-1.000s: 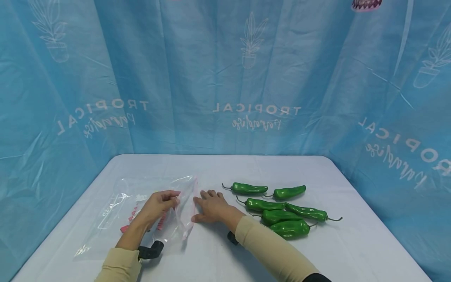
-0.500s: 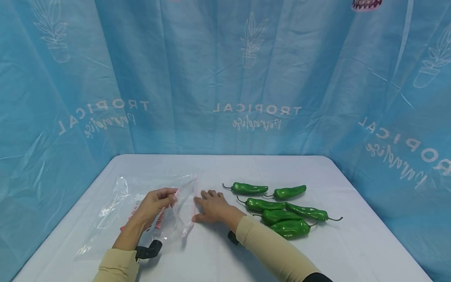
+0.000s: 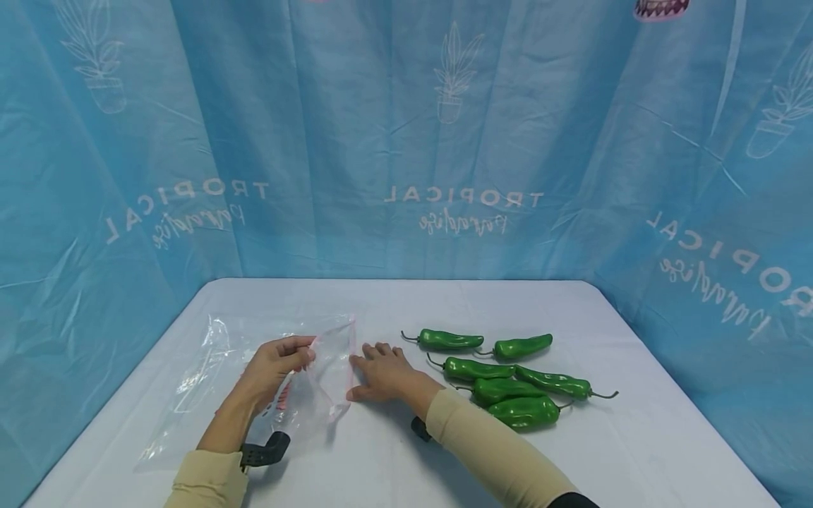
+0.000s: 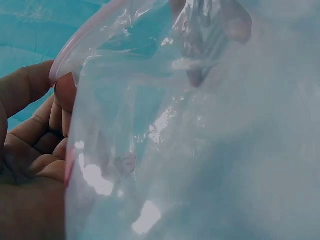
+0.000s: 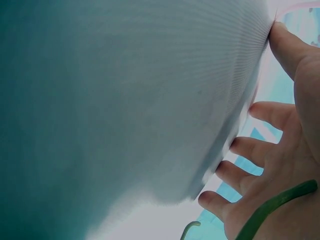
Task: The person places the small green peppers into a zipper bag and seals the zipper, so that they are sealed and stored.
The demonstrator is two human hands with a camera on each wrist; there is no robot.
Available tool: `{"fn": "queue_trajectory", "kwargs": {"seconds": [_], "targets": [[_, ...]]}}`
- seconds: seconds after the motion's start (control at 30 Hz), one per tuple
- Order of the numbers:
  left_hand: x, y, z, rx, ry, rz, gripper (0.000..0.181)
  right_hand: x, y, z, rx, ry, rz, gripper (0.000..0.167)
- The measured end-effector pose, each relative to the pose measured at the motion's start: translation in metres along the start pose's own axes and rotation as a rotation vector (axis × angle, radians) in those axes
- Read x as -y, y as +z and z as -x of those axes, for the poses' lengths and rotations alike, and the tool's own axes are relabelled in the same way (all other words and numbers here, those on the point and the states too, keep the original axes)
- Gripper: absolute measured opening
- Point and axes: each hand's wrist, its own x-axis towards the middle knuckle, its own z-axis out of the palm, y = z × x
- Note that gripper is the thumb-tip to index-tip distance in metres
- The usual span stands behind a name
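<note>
A clear plastic zip bag with a pink-edged mouth lies flat on the left of the table, its mouth toward the right. My left hand pinches the upper layer of that mouth between thumb and fingers and holds it lifted, so the mouth gapes. In the left wrist view the pink rim runs up from the pinching fingertips. My right hand rests on the table with spread fingers, its tips at the bag's lower rim. Red print on the bag is partly hidden behind my left hand.
Several green peppers with long stems lie right of my right hand, some touching one another. My right sleeve passes close in front of them. A white cloth covers the table; blue printed curtains surround it.
My left hand has drawn slightly to the left with the bag's upper layer, and the mouth gapes wider. My right hand and the peppers have stayed in place.
</note>
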Motion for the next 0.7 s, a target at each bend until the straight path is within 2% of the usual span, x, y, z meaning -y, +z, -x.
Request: {"fn": "queue_trajectory", "kwargs": {"seconds": [0.3,0.47,0.7], "targets": [[0.0013,-0.0019,0.0002,-0.045,-0.003,0.017,0.057,-0.0012,0.0011,-0.0014,0.005,0.0,-0.013,0.073],[0.0015,-0.0046,0.0016,-0.037,0.012,0.042,0.052,-0.0014,0.0016,-0.0015,0.006,-0.003,-0.013,0.073],[-0.0015,-0.0098,0.0054,-0.063,0.025,0.095,0.048,-0.0012,0.0016,-0.0008,0.002,0.002,-0.025,0.072]]}}
